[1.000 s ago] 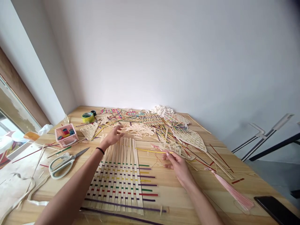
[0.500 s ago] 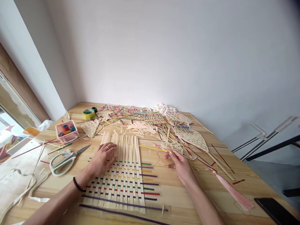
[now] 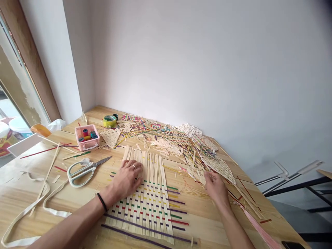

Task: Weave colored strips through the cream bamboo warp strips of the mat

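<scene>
A pale wooden table (image 3: 202, 221) set into a corner of white walls carries the work. The left hand (image 3: 127, 178) lies palm down on the part-woven mat of flat pale bamboo strips crossed by coloured slivers (image 3: 150, 204), which sits near the table's front edge, about midway along it. The fingers are extended and slightly spread, pressing the unwoven upright strips at the mat's left side; a ring shows on one finger and a black band circles the wrist. The right hand (image 3: 216, 186) rests to the right of the mat, at the near fringe of a loose heap of pale and coloured bamboo strips (image 3: 178, 143) that spreads toward the table's far edge. Its fingers curl down into the strips; whether they pinch one cannot be told. Just beyond this hand lies a leaf-shaped woven bamboo panel (image 3: 218, 165). Left of the mat lie pale green-handled scissors (image 3: 82, 170), blades pointing toward the mat. Farther toward the left edge stand a small pink plastic box holding thread spools (image 3: 86, 137) and, beyond it, a roll of yellow-green tape (image 3: 109, 120). A pink tassel (image 3: 259, 228) trails toward the front right corner.
</scene>
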A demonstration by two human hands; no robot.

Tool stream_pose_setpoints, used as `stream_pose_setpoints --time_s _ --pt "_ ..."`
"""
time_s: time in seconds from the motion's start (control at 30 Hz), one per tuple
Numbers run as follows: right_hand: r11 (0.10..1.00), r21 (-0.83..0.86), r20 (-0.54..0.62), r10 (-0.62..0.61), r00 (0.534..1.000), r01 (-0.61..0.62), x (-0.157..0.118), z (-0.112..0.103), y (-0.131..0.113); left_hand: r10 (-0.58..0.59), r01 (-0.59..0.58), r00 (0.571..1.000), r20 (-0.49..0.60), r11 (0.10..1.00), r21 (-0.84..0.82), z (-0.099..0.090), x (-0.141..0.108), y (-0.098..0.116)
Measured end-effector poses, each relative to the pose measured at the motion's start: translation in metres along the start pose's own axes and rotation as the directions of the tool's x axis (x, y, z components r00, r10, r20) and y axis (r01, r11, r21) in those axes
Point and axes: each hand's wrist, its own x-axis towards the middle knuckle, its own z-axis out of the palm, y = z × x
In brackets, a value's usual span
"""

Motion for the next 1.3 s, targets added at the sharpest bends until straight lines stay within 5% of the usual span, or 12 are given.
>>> stream_pose_setpoints --time_s 0.1,0.17,0.33,0.5,0.73,1.3 --pt "0.979 -0.164 0.002 -0.119 0.993 0.118 0.015 0.017 -0.026 0.002 -0.002 1.0 -0.001 1.0 -0.015 0.001 0.001 0.001" --pt "0.948 -0.212 0.149 -0.208 0.967 0.237 0.017 0.047 -0.047 0.007 -0.007 1.0 -0.004 1.0 -0.025 0.001 0.001 0.001" --pt "0.832 -0.168 0.591 -0.344 0.729 0.529 0.007 0.15 -0.086 0.02 -0.021 1.0 -0.021 0.999 -0.04 0.001 0.001 -0.001" --pt "0.716 -0.202 0.723 -0.351 0.595 0.668 0.004 0.205 -0.093 0.028 -0.029 0.999 -0.033 0.999 -0.032 0.004 0.002 -0.003" --pt "0.648 -0.223 0.787 -0.321 0.527 0.728 0.008 0.213 -0.092 0.005 -0.005 1.0 -0.021 1.0 -0.027 0.008 0.003 -0.004" --pt "0.83 -0.204 0.786 -0.177 0.592 0.519 0.007 0.21 -0.097 -0.02 0.019 1.0 0.015 0.999 0.043 0.008 0.002 -0.003"
